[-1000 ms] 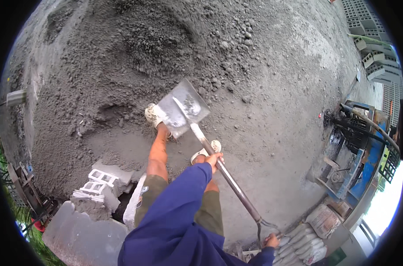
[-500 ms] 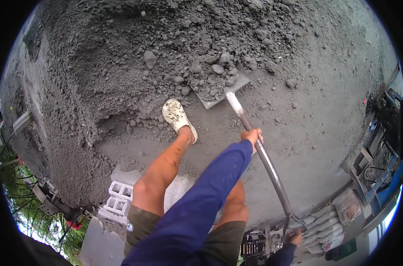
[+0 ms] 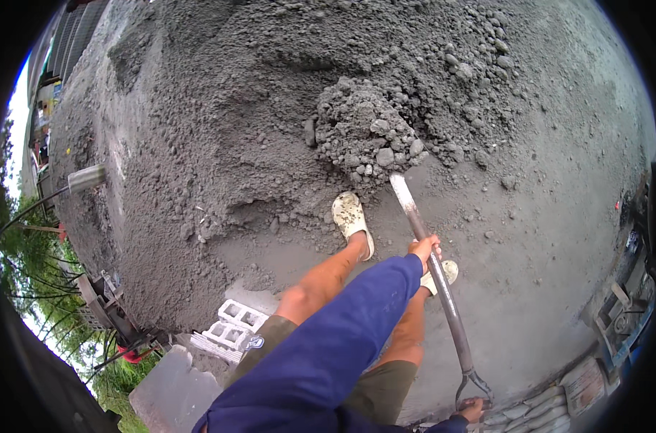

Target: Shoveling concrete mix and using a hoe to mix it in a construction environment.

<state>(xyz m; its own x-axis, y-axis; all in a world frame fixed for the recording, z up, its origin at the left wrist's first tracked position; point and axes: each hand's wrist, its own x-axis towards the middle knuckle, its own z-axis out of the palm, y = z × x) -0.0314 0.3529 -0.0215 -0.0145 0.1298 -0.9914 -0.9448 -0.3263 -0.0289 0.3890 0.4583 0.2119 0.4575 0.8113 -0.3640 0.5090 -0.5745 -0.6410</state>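
A long-handled shovel (image 3: 443, 289) slants across the middle, its blade covered by a heap of grey gravelly mix (image 3: 375, 141). My left hand (image 3: 424, 251), reaching over from a blue sleeve, is wrapped round the metal shaft partway down. At the shaft's near end, my right hand (image 3: 474, 410) grips the D-shaped handle low in the picture. The load rests against or just over the big grey pile (image 3: 256, 108); its exact contact with the pile is hidden.
My speckled clogs (image 3: 351, 216) stand near the pile's edge. White hollow blocks (image 3: 238, 321) and a grey slab (image 3: 173, 386) lie at lower left. Stacked sacks (image 3: 544, 411) are at lower right, with blue metal equipment (image 3: 623, 332) above them. A lamp-like piece on a pole (image 3: 86, 178) stands left.
The shovel blade has gone further under the mix and now carries a larger heap. My view has turned leftward, and my second clog has come into sight.
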